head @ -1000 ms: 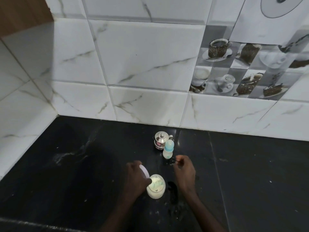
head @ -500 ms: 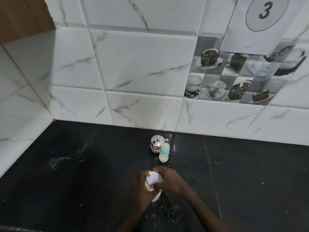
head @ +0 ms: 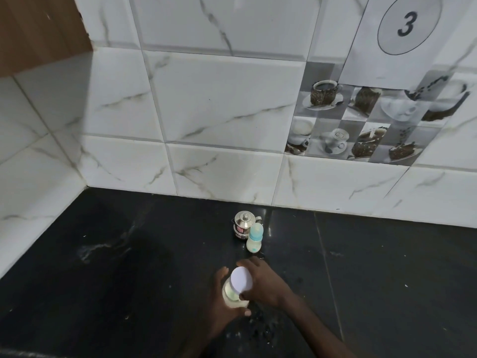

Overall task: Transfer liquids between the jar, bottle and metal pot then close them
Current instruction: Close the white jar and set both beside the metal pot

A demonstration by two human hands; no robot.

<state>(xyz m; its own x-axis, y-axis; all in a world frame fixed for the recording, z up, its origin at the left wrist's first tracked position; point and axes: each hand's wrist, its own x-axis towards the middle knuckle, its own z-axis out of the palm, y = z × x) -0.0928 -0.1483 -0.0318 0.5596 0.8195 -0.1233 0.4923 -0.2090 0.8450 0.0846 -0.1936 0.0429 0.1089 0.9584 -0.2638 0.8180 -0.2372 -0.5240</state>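
1. Two hands meet at one jar [head: 230, 297], which stands on the black table [head: 124, 285] about midway along it, closer to the near edge than to the back edge.
2. The left hand [head: 219, 306] wraps the jar's body from the left. Its fingers [head: 222, 273] curl round the far side and its thumb comes round the near side.
3. The right hand [head: 264, 282] reaches in from the right and grips the round white lid [head: 241, 279] on top of the jar. Its fingers curl over the lid's far rim and its thumb presses the near rim.
4. The jar holds a pale, whitish liquid, which shows through the wall below the lid.
5. The lid looks slightly tilted, and whether it is fully seated cannot be told.
6. A metal pot [head: 242, 226] with a knobbed lid on it stands close to the back edge, beyond the jar.
7. A small bottle [head: 254, 239] with a pale blue cap stands upright just in front of the pot, to its right. Whether the two touch cannot be told.
8. Small wet specks [head: 260, 329] lie on the table near the jar, toward the near edge.
9. A marbled white tile wall [head: 219, 99] rises behind the back edge and along the left edge.
10. A paper sheet [head: 405, 29] with a circled 3 hangs on the wall above a coffee-cup picture tile [head: 361, 125].
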